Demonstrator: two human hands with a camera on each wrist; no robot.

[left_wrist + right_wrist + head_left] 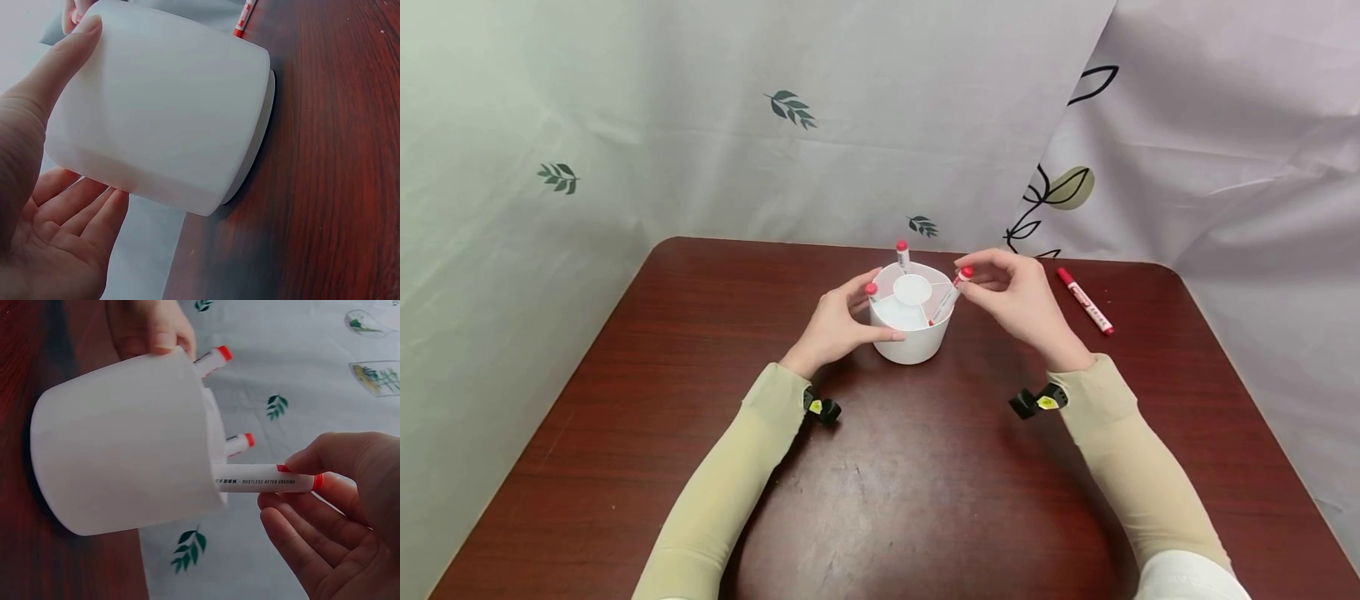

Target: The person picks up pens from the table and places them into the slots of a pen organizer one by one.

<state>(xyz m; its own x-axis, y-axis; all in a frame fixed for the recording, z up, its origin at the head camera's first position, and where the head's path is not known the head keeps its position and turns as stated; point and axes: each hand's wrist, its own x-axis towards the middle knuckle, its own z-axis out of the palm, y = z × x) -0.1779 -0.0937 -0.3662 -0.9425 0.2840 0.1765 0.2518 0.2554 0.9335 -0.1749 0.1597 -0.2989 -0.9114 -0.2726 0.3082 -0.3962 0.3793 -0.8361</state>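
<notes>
A white round pen holder (910, 343) with divided compartments stands on the table. My left hand (841, 323) holds it from the left, the thumb on its near wall and the fingers around its far side. Between thumb and fingers, my right hand (1017, 302) pinches a red-and-white whiteboard marker (259, 479) near its red end. That marker leans in the right-hand compartment, its lower end inside the holder. Two other red-ended markers stand in the holder: one marker (903, 255) at the back, another marker (872, 290) at the left beside my left fingers.
Another red-and-white marker (1085, 302) lies on the dark wooden table (880, 492), to the right of my right hand. A pale curtain (700, 125) with leaf prints hangs behind the table and along its sides.
</notes>
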